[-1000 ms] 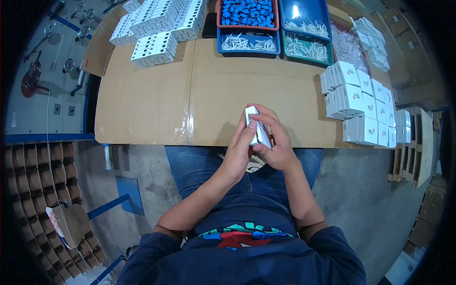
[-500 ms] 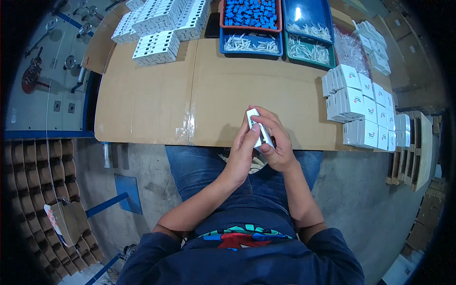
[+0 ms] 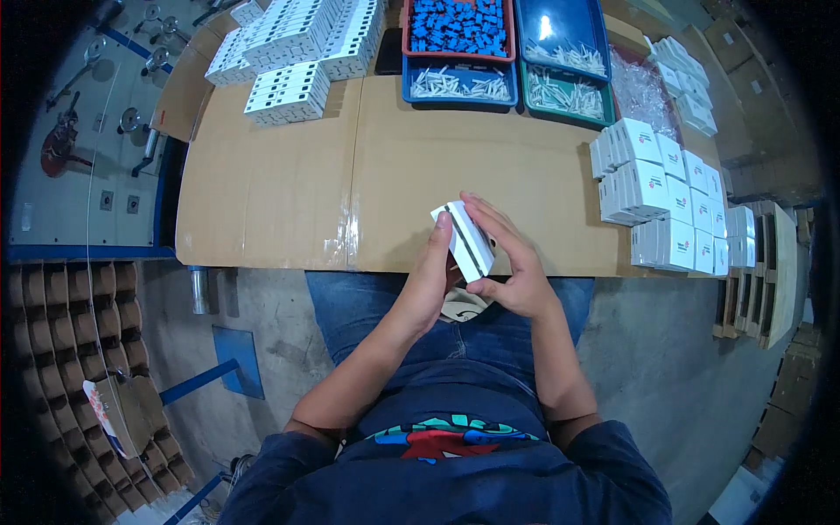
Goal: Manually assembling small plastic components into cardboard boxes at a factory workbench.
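A small white rectangular plastic piece (image 3: 467, 242) with a dark lengthwise stripe is held tilted over the table's near edge. My left hand (image 3: 425, 278) grips its left side, the thumb along the upper edge and the other fingers mostly hidden beneath. On the opposite side my right hand (image 3: 522, 278) closes round it, with its fingers along the far right edge and the thumb at the near end. What lies on the underside is hidden by the hands.
Cardboard (image 3: 262, 184) covers the table. White pieces with dark openings (image 3: 286, 92) are stacked far left. Trays of blue parts (image 3: 459, 26) and white plugs (image 3: 459, 85) stand at the back, beside a bag of clear plastic (image 3: 646, 96). Printed white boxes (image 3: 647, 188) are piled right.
The white piece has been turned in my hands, so its striped side now faces up. My left thumb has shifted left, and my right hand has spread along the right edge.
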